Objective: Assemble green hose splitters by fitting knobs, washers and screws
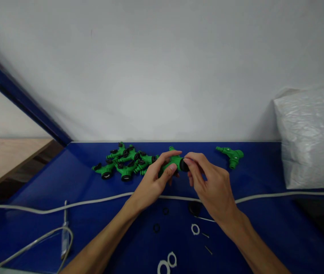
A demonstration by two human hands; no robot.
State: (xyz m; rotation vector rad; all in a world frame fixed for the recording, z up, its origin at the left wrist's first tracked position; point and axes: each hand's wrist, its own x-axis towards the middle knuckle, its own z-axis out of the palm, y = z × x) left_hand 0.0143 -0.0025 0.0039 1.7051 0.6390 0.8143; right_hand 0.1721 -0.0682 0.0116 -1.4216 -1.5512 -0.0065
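Observation:
My left hand [162, 171] is closed around the body of a green plastic hose splitter [175, 163], held above the blue table. At the splitter's right end sits a black collar [183, 164], which the thumb and fingers of my right hand [207, 175] pinch. Part of the splitter is hidden by my left fingers. Several more green splitters with black collars and black levers [126, 170] lie grouped left of my left hand. To the right, apart from them, rests a green splitter body [232, 155] on which no black parts show.
A white cable [99, 199] crosses the blue table [93, 224] beneath my hands. Nearer me lie white rings [195, 229], dark rings [156, 227] and small pins [208, 250]. A screwdriver [65, 236] is at left; a plastic-wrapped bag [310, 140] stands at right by the wall.

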